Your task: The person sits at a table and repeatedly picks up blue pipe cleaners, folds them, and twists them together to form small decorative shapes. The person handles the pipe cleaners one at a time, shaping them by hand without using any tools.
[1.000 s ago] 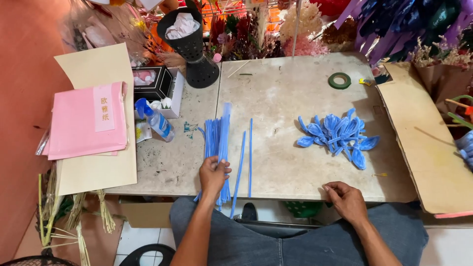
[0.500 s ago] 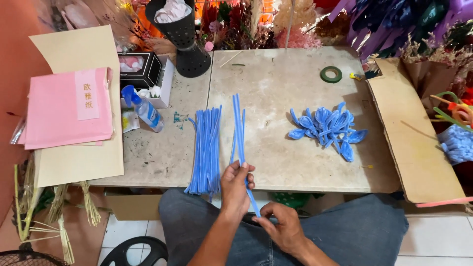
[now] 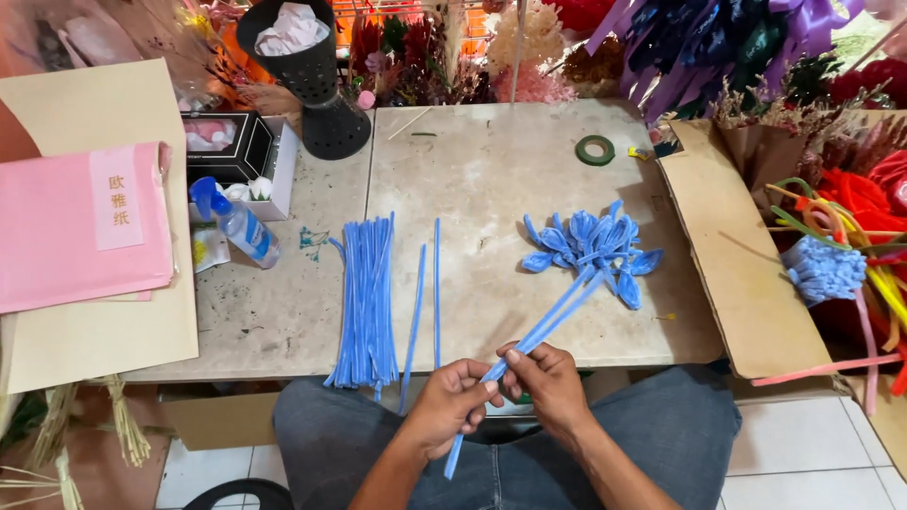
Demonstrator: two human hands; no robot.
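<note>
Both hands hold two or three blue pipe cleaners (image 3: 553,321) over my lap, slanting up to the right. My left hand (image 3: 452,404) pinches them low down; my right hand (image 3: 546,380) grips them just above. A bundle of blue pipe cleaners (image 3: 367,300) lies on the stone table (image 3: 491,179) ahead of my left hand, with two single ones (image 3: 425,293) beside it. A pile of bent blue petal shapes (image 3: 590,247) lies to the right, under the tips of the held stems.
A blue spray bottle (image 3: 236,222), a black box (image 3: 227,146) and a black cup stand (image 3: 312,76) sit at the table's left back. Green tape roll (image 3: 595,149) lies far right. Pink paper (image 3: 80,227) on cardboard at left. An open carton (image 3: 746,264) and coloured pipe cleaners (image 3: 850,236) at right.
My hands have lifted a few pipe cleaners off the table and drawn them back over my lap, tilting them to the right. My right hand has come up to join the left.
</note>
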